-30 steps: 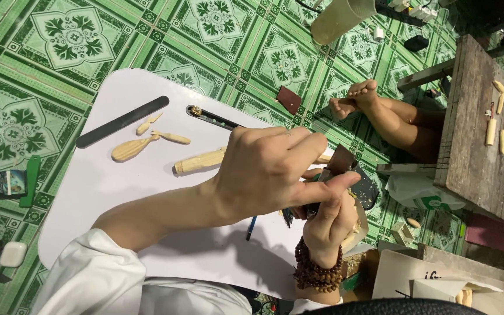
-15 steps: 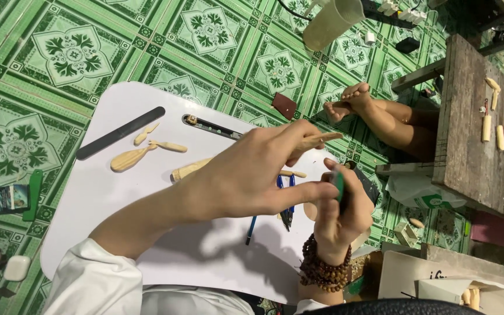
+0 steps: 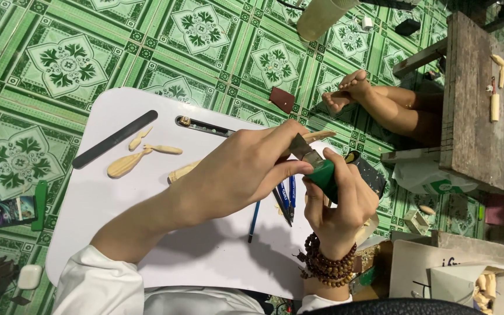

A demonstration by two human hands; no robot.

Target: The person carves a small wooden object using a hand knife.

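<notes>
Carving under way: the right hand (image 3: 339,198) grips a green-handled knife (image 3: 322,172), the left hand (image 3: 252,166) pinches a wooden piece (image 3: 316,136) (blade against it); the next cut likely needs steady thumb pressure.

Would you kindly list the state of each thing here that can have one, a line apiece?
Left hand: closed on a thin wooden piece.
Right hand: shut around a green-handled knife, blade out against the wood.
Black file: lying flat on the white table, untouched.
Carved wooden spoon blank: lying loose on the table.
Blue pens: lying under the hands.
Cardboard box: open.
</notes>
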